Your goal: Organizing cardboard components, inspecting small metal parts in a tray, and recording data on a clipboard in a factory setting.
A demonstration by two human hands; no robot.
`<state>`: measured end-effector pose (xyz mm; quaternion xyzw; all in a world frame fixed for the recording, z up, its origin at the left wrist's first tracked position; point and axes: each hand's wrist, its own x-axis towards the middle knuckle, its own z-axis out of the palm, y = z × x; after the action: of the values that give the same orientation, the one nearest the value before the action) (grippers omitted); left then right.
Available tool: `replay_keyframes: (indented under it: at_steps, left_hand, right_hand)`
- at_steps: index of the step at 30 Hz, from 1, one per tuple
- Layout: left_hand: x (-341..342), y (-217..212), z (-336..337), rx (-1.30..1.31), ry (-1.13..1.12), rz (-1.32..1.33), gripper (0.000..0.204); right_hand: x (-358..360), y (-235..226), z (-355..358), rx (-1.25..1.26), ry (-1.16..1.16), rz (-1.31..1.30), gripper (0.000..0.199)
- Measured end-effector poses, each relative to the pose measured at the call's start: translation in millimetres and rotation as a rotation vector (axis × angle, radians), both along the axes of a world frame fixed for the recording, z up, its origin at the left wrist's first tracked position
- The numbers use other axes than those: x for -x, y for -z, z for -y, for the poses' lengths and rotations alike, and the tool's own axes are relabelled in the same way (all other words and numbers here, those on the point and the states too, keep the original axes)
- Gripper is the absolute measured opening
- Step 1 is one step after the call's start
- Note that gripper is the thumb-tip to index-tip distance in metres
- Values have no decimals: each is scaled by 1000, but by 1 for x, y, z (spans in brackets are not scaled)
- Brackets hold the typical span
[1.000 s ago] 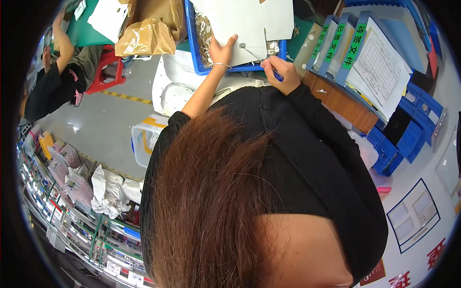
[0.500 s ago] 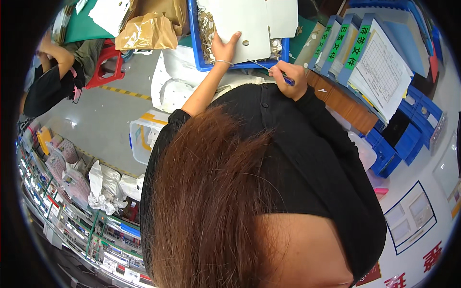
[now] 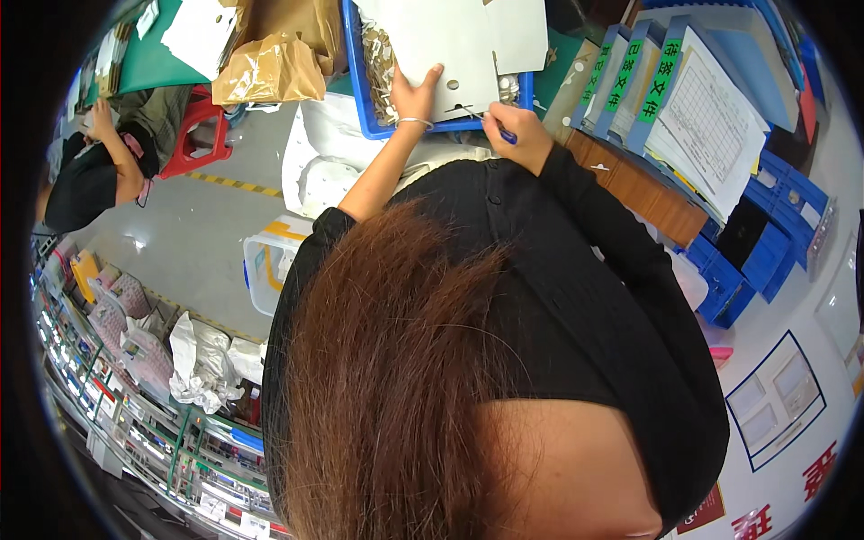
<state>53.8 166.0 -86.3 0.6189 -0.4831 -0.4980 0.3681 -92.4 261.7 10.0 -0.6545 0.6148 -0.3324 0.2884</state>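
Observation:
A white flat card sheet lies over a blue plastic tray. My left hand grips the sheet's left side, thumb on top and the other fingers hidden underneath. In my right hand is a thin metal-shafted tool with a blue handle; its exact kind is too small to make out. The tool's tip meets a small dark slot close to the sheet's near edge. Farther in, the sheet has a round hole. Small grey-brown and white scraps fill the tray beside and under the sheet.
Crumpled brown paper and white sheets lie left of the tray. Blue file binders stand on a wooden box at right. A co-worker sits at far left near a red stool.
My right hand has shifted left with the tool, its shaft now more over the sheet. A dark slot has appeared at the sheet's near edge. The co-worker's arm has moved.

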Motion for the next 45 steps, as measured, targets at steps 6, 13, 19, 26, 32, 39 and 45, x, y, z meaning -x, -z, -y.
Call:
replay_keyframes:
  at_steps: [6,13,19,26,32,39,45]
  left_hand:
    - [-2,-14,0,58,-2,-41,47]
    - [-9,-97,-3,-46,-120,-299,41]
    - [-10,-190,-5,-425,-132,-797,39]
    - [0,-221,-28,-503,200,-734,37]
    - [-1,-219,-31,-560,183,-833,36]
    - [4,-205,-35,-354,-83,-742,36]
    - [-36,-189,-5,-61,-335,-546,40]
  right_hand:
    - [11,-47,-2,31,62,-3,18]
    - [63,-146,-18,636,482,626,12]
    - [51,-125,1,478,243,183,7]
    - [28,-112,8,66,-77,352,14]
    - [31,-114,14,43,72,825,16]
    - [22,-97,0,-36,65,550,20]
    - [18,-69,13,-279,-5,-272,14]
